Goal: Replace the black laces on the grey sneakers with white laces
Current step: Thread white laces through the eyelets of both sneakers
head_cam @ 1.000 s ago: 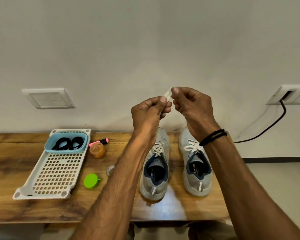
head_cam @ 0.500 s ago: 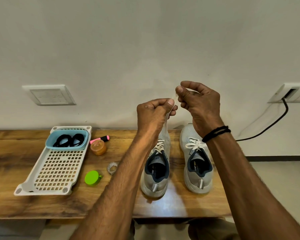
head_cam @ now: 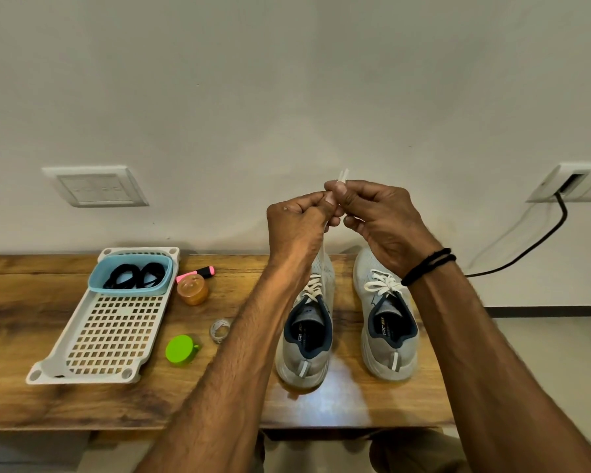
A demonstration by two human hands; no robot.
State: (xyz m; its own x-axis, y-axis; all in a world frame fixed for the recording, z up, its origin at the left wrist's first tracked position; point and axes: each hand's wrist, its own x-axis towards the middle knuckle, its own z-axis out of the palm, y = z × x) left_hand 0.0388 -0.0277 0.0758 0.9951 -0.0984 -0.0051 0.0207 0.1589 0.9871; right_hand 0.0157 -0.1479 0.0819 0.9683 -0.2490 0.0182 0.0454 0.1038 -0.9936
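white laces (head_cam: 382,285) are tied on the right sneaker (head_cam: 372,353), and your left hand (head_cam: 296,227) and right hand (head_cam: 386,220) pinch the lace ends (head_cam: 342,175) of the left sneaker (head_cam: 289,361), so only that bow looks left.

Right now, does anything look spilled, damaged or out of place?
Nothing stands out. The black laces lie in the blue tub, the right sneaker is tied, and the left hand and right hand pinch the left sneaker's white lace ends.
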